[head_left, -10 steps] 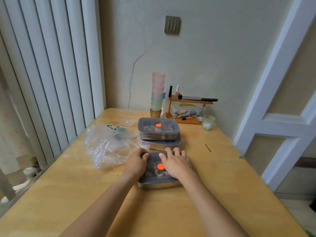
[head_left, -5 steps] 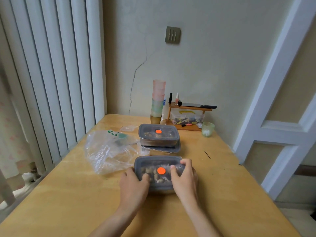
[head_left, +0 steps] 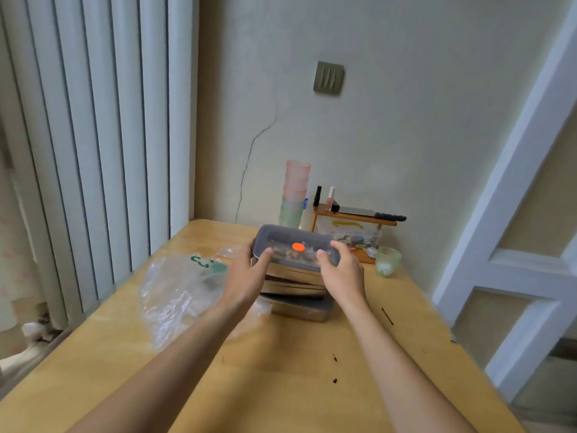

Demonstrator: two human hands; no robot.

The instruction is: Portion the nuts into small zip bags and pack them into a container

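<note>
Container (head_left: pixel 295 250) between both hands' grip — left hand (head_left: pixel 246 278), right hand (head_left: pixel 342 271).

Container (head_left: pixel 293 276): shiny metal body, matt grey plastic lid. Table (head_left: pixel 281 385): smooth light wood. Bag (head_left: pixel 178 295): clear crinkly plastic.

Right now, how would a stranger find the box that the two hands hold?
Look at the wooden table by the cracked wall. In its middle is a stack of metal boxes. The left hand and right hand grip the top box, the only one showing an orange dot on its grey lid.
</note>
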